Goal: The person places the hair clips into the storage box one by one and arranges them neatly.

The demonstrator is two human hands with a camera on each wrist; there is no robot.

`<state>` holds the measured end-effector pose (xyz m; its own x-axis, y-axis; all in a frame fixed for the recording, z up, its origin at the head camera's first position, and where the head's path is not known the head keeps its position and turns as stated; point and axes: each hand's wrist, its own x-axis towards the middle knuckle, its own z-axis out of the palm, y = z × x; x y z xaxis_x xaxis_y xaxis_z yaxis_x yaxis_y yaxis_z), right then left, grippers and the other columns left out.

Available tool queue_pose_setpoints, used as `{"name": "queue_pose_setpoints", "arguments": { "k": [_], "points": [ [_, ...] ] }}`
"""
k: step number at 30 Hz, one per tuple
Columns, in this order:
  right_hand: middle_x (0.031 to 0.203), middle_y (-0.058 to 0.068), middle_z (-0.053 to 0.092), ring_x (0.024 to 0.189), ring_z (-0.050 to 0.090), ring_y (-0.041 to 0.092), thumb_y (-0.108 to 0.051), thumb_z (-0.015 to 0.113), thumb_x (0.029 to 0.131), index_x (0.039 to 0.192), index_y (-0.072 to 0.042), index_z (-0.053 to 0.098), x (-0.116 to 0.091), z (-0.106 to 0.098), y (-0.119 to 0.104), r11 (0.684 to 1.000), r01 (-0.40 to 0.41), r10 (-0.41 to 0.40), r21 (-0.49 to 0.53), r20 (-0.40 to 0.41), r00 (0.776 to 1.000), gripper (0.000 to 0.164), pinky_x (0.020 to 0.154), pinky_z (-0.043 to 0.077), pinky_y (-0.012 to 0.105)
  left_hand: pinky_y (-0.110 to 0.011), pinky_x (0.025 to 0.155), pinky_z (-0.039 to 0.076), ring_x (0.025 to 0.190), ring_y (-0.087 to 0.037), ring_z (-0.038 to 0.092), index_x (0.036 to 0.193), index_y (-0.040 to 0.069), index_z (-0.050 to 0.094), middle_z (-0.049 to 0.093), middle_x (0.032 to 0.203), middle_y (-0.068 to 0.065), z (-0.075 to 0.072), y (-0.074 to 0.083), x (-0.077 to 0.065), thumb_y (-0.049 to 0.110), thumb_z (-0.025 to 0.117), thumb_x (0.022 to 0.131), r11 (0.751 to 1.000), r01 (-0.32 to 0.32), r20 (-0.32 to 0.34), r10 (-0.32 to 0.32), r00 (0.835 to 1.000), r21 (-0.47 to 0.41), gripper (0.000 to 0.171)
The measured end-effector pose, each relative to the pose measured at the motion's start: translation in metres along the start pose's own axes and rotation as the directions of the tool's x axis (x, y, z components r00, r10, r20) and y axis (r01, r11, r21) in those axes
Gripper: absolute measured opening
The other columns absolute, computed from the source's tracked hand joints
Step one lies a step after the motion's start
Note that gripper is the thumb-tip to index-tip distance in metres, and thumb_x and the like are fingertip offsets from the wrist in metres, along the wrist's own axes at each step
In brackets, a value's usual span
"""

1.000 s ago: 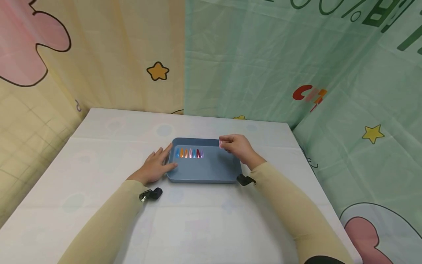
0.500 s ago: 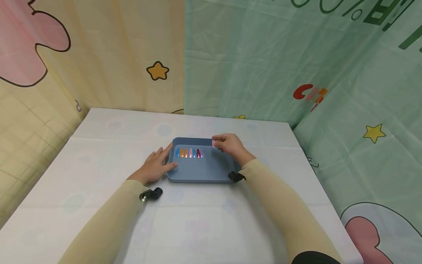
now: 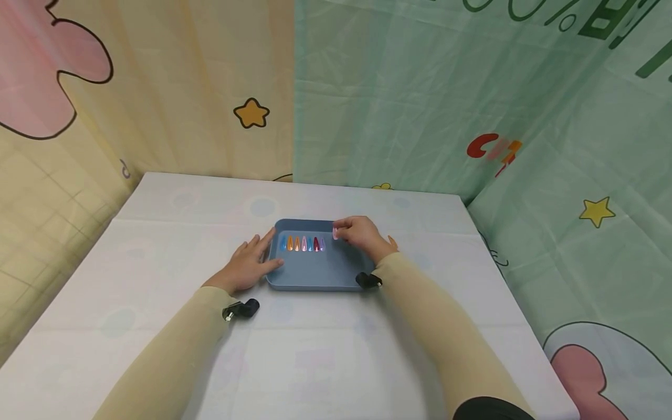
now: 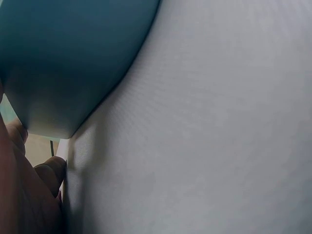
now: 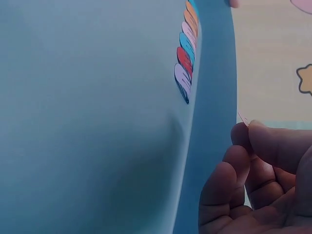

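Observation:
A blue-grey rectangular tray (image 3: 315, 277) lies on the table, with several shiny teardrop-shaped snap hair clips (image 3: 303, 243) in a row across its upper left. Their colours include blue, orange, pink, red and lilac. My right hand (image 3: 362, 234) is over the tray's far right part and pinches a pink hair clip (image 3: 335, 233) between thumb and index finger. In the right wrist view this pink clip shows only as a thin edge above the fingertips (image 5: 239, 132). My left hand (image 3: 244, 265) has its fingers spread, and rests along the tray's left edge.
A white cloth with faint pastel dots covers the table (image 3: 294, 361). Behind it hang a cream curtain (image 3: 210, 87) and a green curtain (image 3: 388, 99), close to the table's far edge. Each wrist carries a small black camera.
My right hand has moved left over the tray with the pink hair clip, closer to the row, and dipped slightly. The left hand and tray have stayed in place.

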<state>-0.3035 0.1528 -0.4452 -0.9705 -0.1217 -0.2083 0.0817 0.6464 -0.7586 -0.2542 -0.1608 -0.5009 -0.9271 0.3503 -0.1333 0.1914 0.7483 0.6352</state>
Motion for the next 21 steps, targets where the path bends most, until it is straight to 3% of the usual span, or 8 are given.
{"name": "queue_pose_setpoints", "arguments": {
  "k": [11, 21],
  "points": [
    [0.131, 0.007, 0.073, 0.1, 0.062, 0.02, -0.016, 0.072, 0.098, 0.136, -0.013, 0.073, 0.0031, 0.0047, -0.0039, 0.997, -0.047, 0.046, 0.065, 0.012, 0.999, 0.038, 0.093, 0.057, 0.035, -0.066, 0.131, -0.003, 0.164, -0.047, 0.001, 0.171, 0.031, 0.003, 0.011, 0.177, -0.02, -0.0002, 0.0014, -0.0002, 0.062, 0.057, 0.102, 1.0, 0.008, 0.0, -0.008, 1.0, -0.008, 0.093],
    [0.139, 0.008, 0.07, 0.108, 0.063, 0.022, -0.015, 0.072, 0.097, 0.137, -0.012, 0.072, 0.008, 0.0065, 0.0003, 0.993, -0.07, 0.068, 0.096, 0.024, 0.997, 0.039, 0.106, 0.056, 0.041, -0.067, 0.131, -0.002, 0.163, -0.048, 0.001, 0.171, 0.032, 0.003, 0.011, 0.177, -0.021, -0.0004, 0.0016, -0.001, 0.062, 0.057, 0.102, 1.0, 0.015, -0.003, -0.015, 1.0, -0.008, 0.093]
  ]
}}
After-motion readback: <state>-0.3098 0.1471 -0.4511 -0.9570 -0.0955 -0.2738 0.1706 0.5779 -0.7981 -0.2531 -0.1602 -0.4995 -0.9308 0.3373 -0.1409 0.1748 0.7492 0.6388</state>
